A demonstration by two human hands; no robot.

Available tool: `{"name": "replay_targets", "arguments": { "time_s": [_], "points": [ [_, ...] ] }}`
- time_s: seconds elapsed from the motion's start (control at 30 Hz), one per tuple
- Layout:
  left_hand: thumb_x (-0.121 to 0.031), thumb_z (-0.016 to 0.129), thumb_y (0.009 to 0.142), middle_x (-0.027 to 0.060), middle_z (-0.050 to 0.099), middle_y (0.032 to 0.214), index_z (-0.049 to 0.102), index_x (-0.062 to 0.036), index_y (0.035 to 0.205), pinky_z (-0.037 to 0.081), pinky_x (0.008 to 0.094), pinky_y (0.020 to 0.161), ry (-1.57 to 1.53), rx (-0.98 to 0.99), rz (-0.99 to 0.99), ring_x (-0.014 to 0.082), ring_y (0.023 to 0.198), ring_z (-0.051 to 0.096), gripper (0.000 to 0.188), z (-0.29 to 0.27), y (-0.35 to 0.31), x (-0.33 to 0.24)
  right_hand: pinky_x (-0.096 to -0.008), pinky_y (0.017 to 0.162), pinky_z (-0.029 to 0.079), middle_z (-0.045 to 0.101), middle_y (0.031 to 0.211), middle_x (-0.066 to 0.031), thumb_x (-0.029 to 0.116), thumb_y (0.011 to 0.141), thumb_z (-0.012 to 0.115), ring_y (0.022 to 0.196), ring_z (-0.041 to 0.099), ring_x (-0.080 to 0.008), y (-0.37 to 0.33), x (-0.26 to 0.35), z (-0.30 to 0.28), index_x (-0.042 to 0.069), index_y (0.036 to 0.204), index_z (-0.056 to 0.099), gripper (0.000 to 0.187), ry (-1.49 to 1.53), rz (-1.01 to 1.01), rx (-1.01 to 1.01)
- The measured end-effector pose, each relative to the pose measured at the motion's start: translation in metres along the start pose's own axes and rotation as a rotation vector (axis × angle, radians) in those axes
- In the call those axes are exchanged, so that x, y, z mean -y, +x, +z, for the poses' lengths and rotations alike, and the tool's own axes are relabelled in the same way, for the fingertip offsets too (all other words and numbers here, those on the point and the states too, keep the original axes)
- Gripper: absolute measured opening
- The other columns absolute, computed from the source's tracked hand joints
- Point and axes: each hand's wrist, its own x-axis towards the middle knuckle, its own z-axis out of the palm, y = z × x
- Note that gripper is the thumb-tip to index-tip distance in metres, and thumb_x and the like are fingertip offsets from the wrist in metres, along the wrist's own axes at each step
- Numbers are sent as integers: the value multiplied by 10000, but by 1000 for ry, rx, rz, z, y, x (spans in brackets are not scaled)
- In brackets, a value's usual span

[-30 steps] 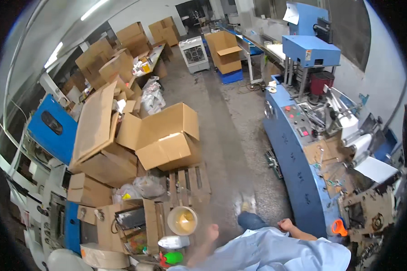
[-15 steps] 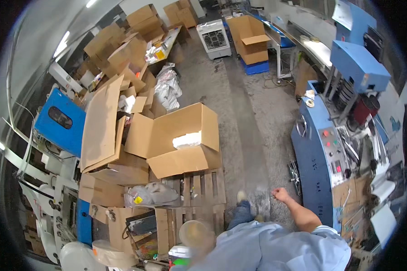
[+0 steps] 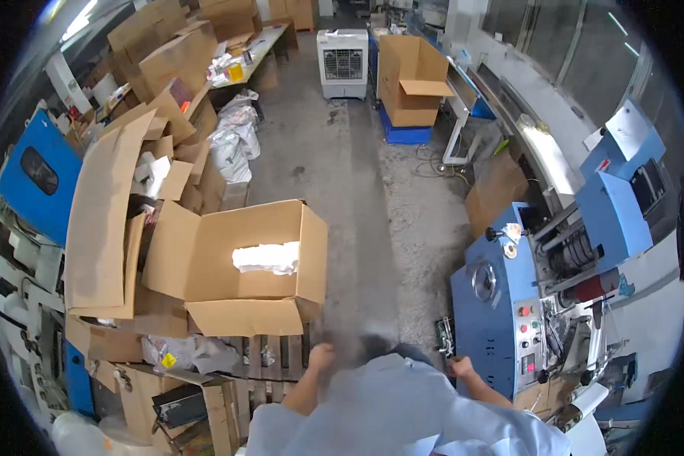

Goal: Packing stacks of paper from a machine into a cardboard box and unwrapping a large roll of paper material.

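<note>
My left hand (image 3: 321, 356) hangs just below the near right corner of a large open cardboard box (image 3: 243, 315). Its fingers are curled and nothing shows in them. A white crumpled bundle (image 3: 267, 259) lies inside the box, its kind too unclear to name. My right hand (image 3: 460, 367), loosely closed with nothing visible in it, is beside the blue machine (image 3: 485, 334) on the right. A small metal mechanism (image 3: 444, 334) on the floor lies just beyond that hand. Under the box is a wooden pallet (image 3: 277, 353).
Flattened cardboard (image 3: 106, 220) and more boxes line the left side, with white sacks (image 3: 235, 137) on the floor. An air cooler (image 3: 343, 64) stands ahead in the aisle. Right of it, a tall carton (image 3: 410, 80) rests on a blue base (image 3: 405, 133).
My view has turned to the right and moved forward along the aisle. The left hand, blurred over the clutter before, is now beside the box. My right hand is nearer the blue machine.
</note>
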Motion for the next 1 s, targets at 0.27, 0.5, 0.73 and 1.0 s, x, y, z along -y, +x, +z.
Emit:
{"name": "replay_targets", "arguments": {
  "time_s": [0.27,0.5,0.73,1.0],
  "points": [
    [-182,626,852,119,719,849,700,-29,954,537,381,735,14,-282,252,267,829,692,199,-32,157,-73,-324,455,444,598,684,-57,194,878,655,550,572,-166,113,116,18,7,870,634,188,305,27,41],
    [-251,577,883,194,705,925,711,-41,961,529,449,789,348,-239,-32,367,876,678,261,-46,205,-99,-329,452,476,650,730,-87,224,891,625,553,615,-185,263,185,17,19,869,644,207,206,-18,217],
    [-219,575,889,144,723,890,715,-53,1041,559,378,749,182,-156,-355,249,836,710,266,-93,260,-171,-308,441,460,638,696,-75,178,882,621,538,598,-173,399,322,-33,12,878,670,173,146,-167,271],
    [-223,651,829,216,690,1016,642,-46,1180,530,416,840,6,-248,-138,354,969,672,392,-90,412,-281,-277,514,493,624,755,-51,186,922,626,613,589,-129,478,484,-88,8,1027,638,207,405,-273,172]
  ]
}}
